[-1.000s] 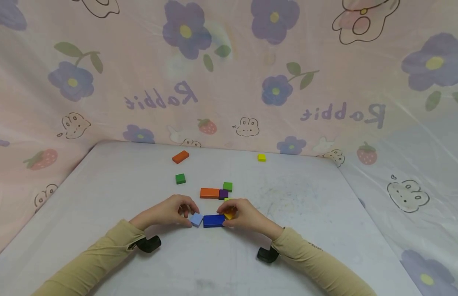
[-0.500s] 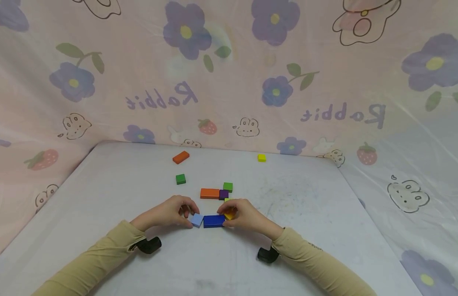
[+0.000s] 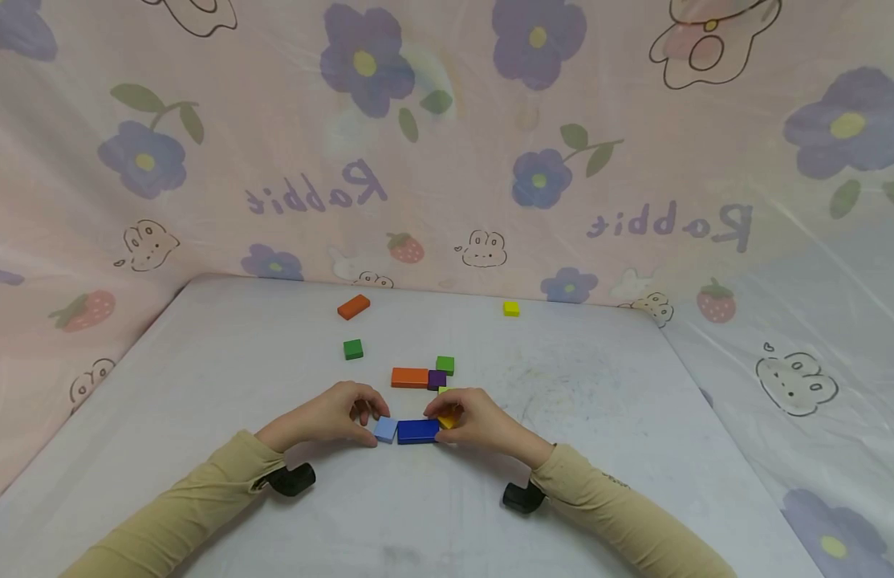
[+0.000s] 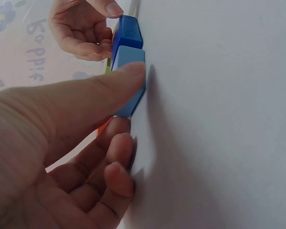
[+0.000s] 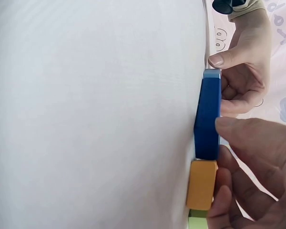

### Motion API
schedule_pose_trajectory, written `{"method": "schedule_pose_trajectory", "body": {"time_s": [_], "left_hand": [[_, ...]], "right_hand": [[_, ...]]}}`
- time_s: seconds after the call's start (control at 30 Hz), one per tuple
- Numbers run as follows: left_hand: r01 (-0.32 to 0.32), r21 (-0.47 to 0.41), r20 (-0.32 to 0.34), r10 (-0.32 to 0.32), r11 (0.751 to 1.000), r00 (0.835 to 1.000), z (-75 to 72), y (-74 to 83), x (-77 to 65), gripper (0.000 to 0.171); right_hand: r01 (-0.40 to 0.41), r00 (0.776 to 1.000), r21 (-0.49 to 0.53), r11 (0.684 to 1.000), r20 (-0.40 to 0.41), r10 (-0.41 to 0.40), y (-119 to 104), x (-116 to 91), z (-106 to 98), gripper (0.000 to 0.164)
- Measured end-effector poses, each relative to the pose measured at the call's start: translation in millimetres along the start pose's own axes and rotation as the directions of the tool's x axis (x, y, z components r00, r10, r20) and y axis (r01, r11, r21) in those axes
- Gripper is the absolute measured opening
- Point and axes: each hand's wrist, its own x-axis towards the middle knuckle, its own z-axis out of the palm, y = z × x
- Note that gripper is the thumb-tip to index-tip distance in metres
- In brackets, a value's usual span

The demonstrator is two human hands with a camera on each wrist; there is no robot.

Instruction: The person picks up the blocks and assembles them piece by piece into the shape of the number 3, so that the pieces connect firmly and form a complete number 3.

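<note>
Between thumb and fingers, my left hand (image 3: 334, 413) pinches a light blue square block (image 3: 385, 429). Its right side lies against, or very near, the left end of a dark blue long block (image 3: 417, 432). My right hand (image 3: 479, 421) holds the dark blue block near its right end, thumb on the near side. A yellow-orange block (image 5: 202, 185) sits at that right end, partly covered by the right fingers in the head view. Behind it, a yellow-green block (image 3: 443, 390) is mostly hidden by the right hand.
Beyond the hands, an orange long block (image 3: 409, 377), a purple block (image 3: 436, 380) and a light green block (image 3: 445, 365) sit close together. Farther back lie a dark green block (image 3: 353, 349), a red-orange block (image 3: 354, 307) and a yellow block (image 3: 511, 309) on the white table (image 3: 599, 377).
The light blue block has turned slightly and shifted a little right, now lying straighter beside the dark blue block. My right hand and the other blocks look unmoved.
</note>
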Motion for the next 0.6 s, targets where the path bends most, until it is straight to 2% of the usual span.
{"method": "schedule_pose_trajectory", "body": {"time_s": [0.23, 0.6], "left_hand": [[0.029, -0.005, -0.018, -0.029, 1.0, 0.999, -5.2, 0.3, -2.4, 0.03], [0.13, -0.13, -0.061, -0.139, 0.983, 0.988, -4.0, 4.5, -2.6, 0.017]], "right_hand": [[0.007, 1.0, -0.004, 1.0, 0.002, -0.007, 2.8, 0.6, 0.9, 0.029], [-0.009, 1.0, -0.012, 1.0, 0.003, 0.009, 1.9, 0.2, 0.8, 0.029]]}}
